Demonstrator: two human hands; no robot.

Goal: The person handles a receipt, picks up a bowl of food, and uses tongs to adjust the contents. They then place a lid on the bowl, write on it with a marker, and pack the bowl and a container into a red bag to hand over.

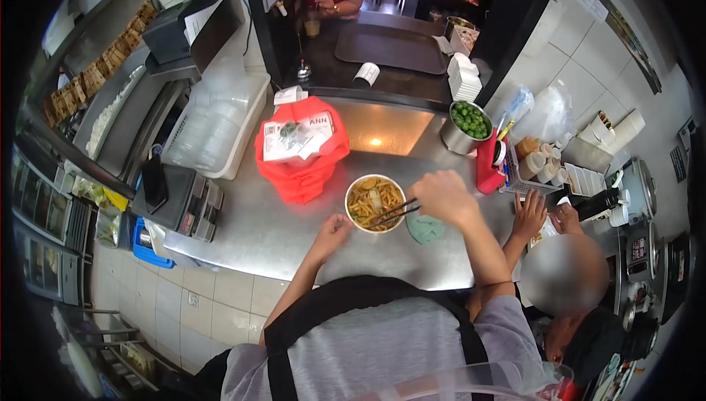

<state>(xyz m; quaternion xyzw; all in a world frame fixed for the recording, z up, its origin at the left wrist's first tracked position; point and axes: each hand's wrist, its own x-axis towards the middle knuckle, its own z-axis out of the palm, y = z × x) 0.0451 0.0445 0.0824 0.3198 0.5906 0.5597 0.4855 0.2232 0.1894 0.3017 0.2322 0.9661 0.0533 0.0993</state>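
Note:
A white bowl (348,210) of noodles (373,197) stands on the steel counter in front of me. My right hand (446,197) is closed around a pair of dark chopsticks (397,213), and their tips dip into the noodles from the right side. My left hand (334,233) rests by the lower left of the bowl, fingers curled in, close to its rim. A green cloth (425,227) lies just right of the bowl. Behind and to the left sits a red plastic bag (298,180) with a white printed box (298,136) in its opening.
At right, a co-worker's hand (529,215) reaches near a basket (526,184) of sauce bottles. A steel pot (457,138) of green limes stands at the back right. Beyond the counter, a brown tray (393,48) lies on the pass ledge. A white basket (237,147) holds clear plastic containers.

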